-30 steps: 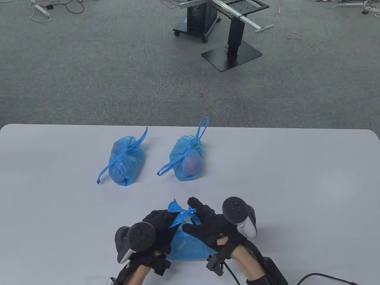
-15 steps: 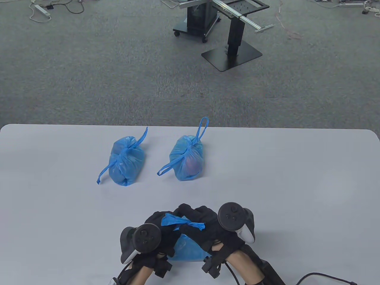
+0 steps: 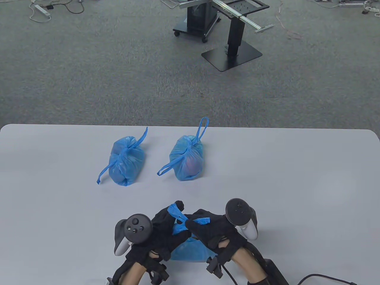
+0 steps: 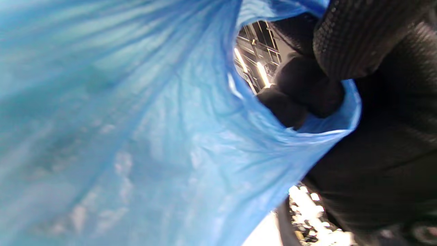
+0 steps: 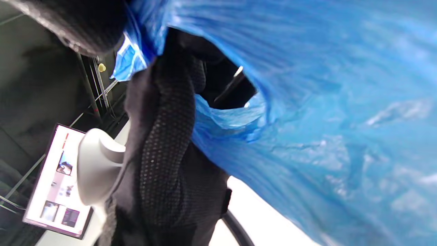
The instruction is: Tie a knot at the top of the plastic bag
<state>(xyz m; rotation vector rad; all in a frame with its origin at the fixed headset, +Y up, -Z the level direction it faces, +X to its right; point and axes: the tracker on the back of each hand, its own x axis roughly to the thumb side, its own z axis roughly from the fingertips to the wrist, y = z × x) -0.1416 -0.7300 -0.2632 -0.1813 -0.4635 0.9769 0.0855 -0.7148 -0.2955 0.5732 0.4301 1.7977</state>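
Now the two handle strips are crossed and drawn up short, both hands closed on them.

Half a second ago the strips lay nearly flat across the knuckles; now the left hand [image 3: 161, 230] has pulled its handle strip [image 3: 173, 209] up toward 11 o'clock, one finger hooked through it, while the right hand [image 3: 212, 230] pinches the other strip [image 3: 202, 220] out toward 3 o'clock, so the crossing [image 3: 183, 218] has cinched, by my reading a first half-knot tightening, not yet a finished tie. The blue bag [image 3: 190, 251] sits at the table's [image 3: 297, 178] near edge, at 6 o'clock from the two tied bags [image 3: 126, 160], mostly hidden under the hands. Its long axis seems to run from 6 to 12 o'clock, neck pointing away from the person.
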